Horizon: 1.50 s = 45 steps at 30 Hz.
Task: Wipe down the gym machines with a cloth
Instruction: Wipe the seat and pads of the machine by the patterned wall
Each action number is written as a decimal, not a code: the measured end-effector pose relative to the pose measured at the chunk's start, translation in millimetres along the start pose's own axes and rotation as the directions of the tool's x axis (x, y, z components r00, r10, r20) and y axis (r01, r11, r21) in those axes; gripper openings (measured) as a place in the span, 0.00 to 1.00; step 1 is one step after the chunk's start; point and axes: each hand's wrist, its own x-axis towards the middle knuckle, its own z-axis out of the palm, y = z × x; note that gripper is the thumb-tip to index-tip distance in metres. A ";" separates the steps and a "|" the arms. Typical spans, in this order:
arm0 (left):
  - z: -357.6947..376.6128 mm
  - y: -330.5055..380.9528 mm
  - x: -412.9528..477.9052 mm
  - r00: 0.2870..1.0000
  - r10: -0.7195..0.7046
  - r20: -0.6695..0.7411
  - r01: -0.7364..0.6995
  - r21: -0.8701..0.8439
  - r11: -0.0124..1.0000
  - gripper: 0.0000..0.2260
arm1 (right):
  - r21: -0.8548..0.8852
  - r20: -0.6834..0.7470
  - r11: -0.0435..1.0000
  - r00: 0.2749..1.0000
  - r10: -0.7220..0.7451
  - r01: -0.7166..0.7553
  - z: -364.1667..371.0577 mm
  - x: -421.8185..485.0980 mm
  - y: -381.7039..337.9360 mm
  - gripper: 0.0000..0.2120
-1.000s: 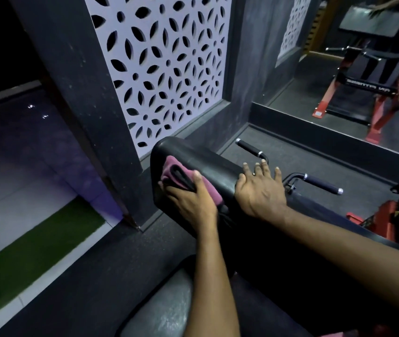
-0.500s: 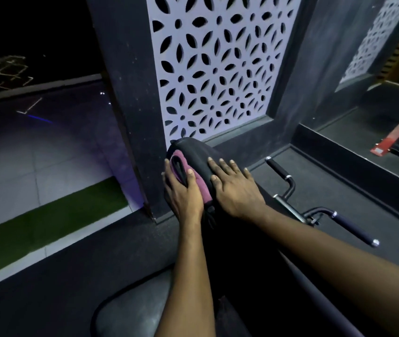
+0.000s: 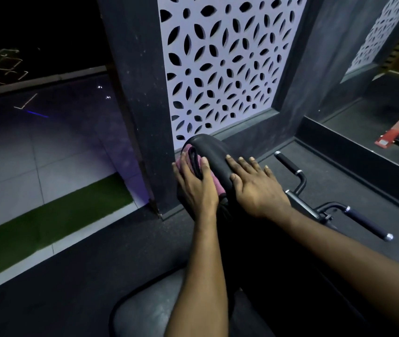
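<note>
A black padded rest of a gym machine slopes up in front of me. My left hand presses a pink cloth with a black band flat against the pad's left face. My right hand lies palm down on the pad's top and right side, fingers spread, holding nothing. Both forearms reach in from the bottom of the view.
A dark pillar with a white perforated panel stands just behind the pad. Two black handle bars stick out on the right. A black seat sits below my arms. A green strip and tiled floor lie left.
My view has swung left. My left hand has slid the cloth to the pad's left edge, and my right hand has moved closer to it on the pad.
</note>
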 end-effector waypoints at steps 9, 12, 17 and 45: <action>2.6 -19.1 4.9 0.998 -0.033 -0.055 0.030 -0.044 0.999 0.24 | -0.009 0.004 1.000 1.000 0.020 -0.020 -0.8 0.0 -1.9 0.26; 1.9 -29.4 33.0 0.988 -0.146 -0.054 0.140 -0.103 0.985 0.24 | -0.011 0.005 1.000 1.000 0.013 -0.013 -0.1 1.9 -0.2 0.26; 2.7 -30.3 15.7 0.996 -0.067 -0.060 0.062 -0.079 0.995 0.24 | -0.019 0.004 1.000 1.000 0.020 -0.020 0.8 1.0 -0.9 0.26; -3.9 -75.6 31.5 0.977 -0.214 -0.025 0.213 -0.038 0.976 0.26 | -0.021 -0.019 1.000 1.000 0.019 -0.020 6.2 3.4 2.7 0.26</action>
